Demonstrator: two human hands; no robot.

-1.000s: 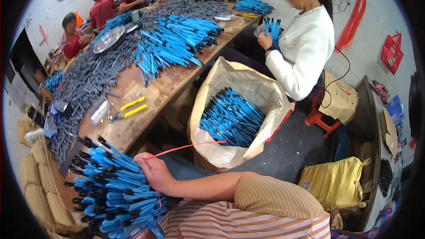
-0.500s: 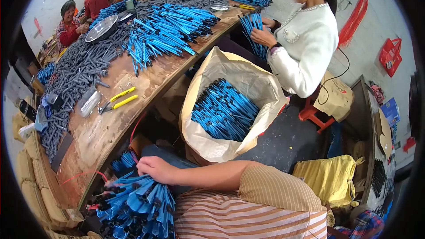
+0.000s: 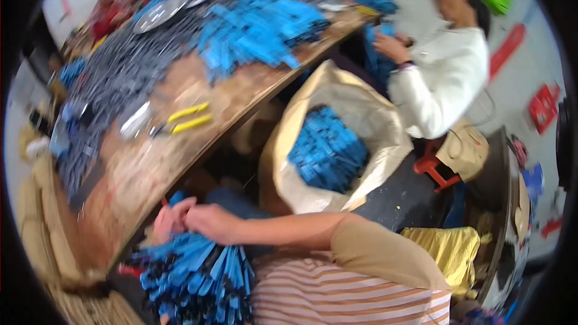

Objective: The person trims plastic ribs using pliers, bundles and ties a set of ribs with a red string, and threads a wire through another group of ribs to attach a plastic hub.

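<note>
Seen from above and slightly blurred, a person in a striped top brings both hands together at the lower left. The right hand (image 3: 212,222) reaches in from the right, fingers curled, and meets the left hand (image 3: 168,224). Both are at the upper end of a thick bundle of blue strips with black ends (image 3: 198,277), which fans out below them, just beside the counter's near edge. The blur hides exactly what the fingers grip, or whether they are closed on anything.

On the wooden counter (image 3: 141,171) lie yellow-handled pliers (image 3: 189,118) and a whitish packet (image 3: 136,119). Behind them spreads a heap of small grey pieces (image 3: 120,78), with a blue pile of strips (image 3: 259,30) beside it and a shiny metal dish (image 3: 160,14) on top.

Right of the counter, a large open paper sack (image 3: 282,168) holds more blue strips (image 3: 328,150). Beyond it, a co-worker in a white jacket (image 3: 451,81) handles a blue bunch (image 3: 378,54).
</note>
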